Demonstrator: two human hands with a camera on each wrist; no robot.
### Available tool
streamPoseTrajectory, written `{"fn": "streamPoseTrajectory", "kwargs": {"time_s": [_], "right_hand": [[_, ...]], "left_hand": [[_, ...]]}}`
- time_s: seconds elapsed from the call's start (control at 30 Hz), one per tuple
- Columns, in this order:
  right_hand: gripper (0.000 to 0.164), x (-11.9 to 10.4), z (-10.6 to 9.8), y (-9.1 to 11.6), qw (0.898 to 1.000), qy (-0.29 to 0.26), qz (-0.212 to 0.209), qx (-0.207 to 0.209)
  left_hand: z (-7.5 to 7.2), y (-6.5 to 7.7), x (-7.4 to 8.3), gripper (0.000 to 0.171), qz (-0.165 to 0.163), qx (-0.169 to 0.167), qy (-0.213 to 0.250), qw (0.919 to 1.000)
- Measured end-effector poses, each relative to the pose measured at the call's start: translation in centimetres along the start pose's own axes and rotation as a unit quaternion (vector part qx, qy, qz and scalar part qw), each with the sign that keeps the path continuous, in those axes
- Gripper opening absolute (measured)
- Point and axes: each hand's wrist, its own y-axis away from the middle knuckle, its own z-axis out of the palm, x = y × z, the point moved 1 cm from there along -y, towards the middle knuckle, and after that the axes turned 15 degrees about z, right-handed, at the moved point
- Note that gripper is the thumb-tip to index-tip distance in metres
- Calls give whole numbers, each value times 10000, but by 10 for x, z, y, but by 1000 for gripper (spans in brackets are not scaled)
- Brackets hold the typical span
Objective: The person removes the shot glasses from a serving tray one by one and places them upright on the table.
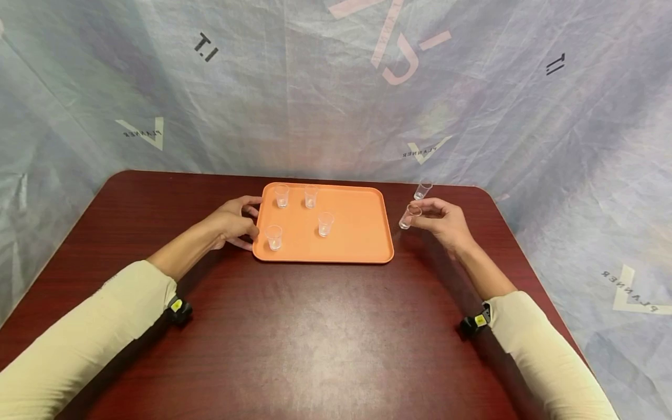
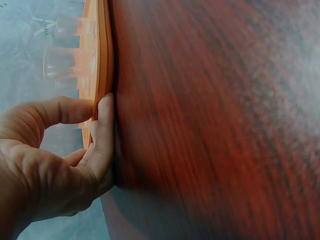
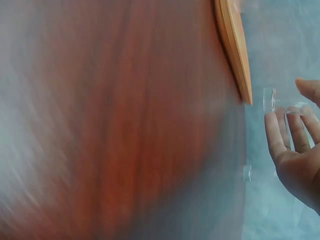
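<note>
An orange tray [image 1: 357,227] lies on the table with several small clear shot glasses on its left and middle parts, such as one glass [image 1: 274,237] at the front left corner. My left hand [image 1: 233,221] grips the tray's left edge; the left wrist view shows the thumb at the rim and fingers along its outer side. Off the tray's right end, my right hand [image 1: 441,223] holds a tilted shot glass [image 1: 406,219] between thumb and fingers. Just behind that hand is another clear glass [image 1: 422,191] on the table.
The dark red wooden table [image 1: 325,338] ends close behind the tray. A grey printed cloth [image 1: 294,87] hangs behind it and on both sides. Each forearm wears a black wrist camera, the left camera [image 1: 179,311] and the right camera [image 1: 474,324].
</note>
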Motion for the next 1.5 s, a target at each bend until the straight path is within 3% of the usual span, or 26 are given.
{"fn": "streamPoseTrajectory", "kwargs": {"time_s": [0.17, 0.47, 0.7, 1.0, 1.5], "right_hand": [[51, 1, -20, -11, 9995, -12, 84, 318], [51, 7, -51, -33, 9934, -899, 412, 579], [50, 14, -69, -48, 9873, -962, 786, 987], [61, 13, -72, -67, 9807, -981, 1097, 1291], [49, 12, -71, -88, 9673, -1453, 1146, 1732]], "left_hand": [[-1, 2, 1, 108, 36, -13, 16, 10000], [-2, 2, 3, 109, 16, 34, 11, 10000], [0, 1, -1, 105, 85, 17, 28, 10000], [0, 1, -2, 109, 105, 27, 48, 9999], [-1, 2, 0, 111, 44, 56, 69, 10000]]}}
